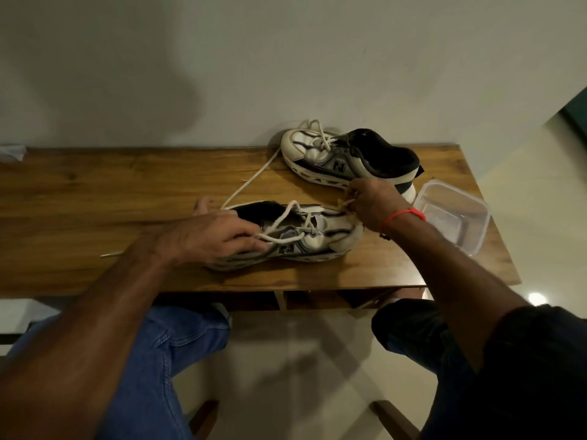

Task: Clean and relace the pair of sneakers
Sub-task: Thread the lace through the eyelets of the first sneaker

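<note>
Two white, grey and black sneakers lie on a wooden table point(95, 192). The near sneaker point(320, 236) points its toe to the right; its white lace point(286, 217) is loose and partly threaded. My left hand point(209, 236) rests on this shoe's collar and side and holds it down. My right hand point(371, 201), with a red thread on the wrist, pinches a lace end just beyond the shoe's toe. The far sneaker point(343, 160) lies by the wall with its toe to the left; its lace point(251, 179) trails across the table.
A clear plastic container point(457, 214) with a little water stands at the table's right edge, close to my right wrist. A small thin stick-like object point(111, 255) lies on the table at the left. My knees in blue jeans are under the front edge.
</note>
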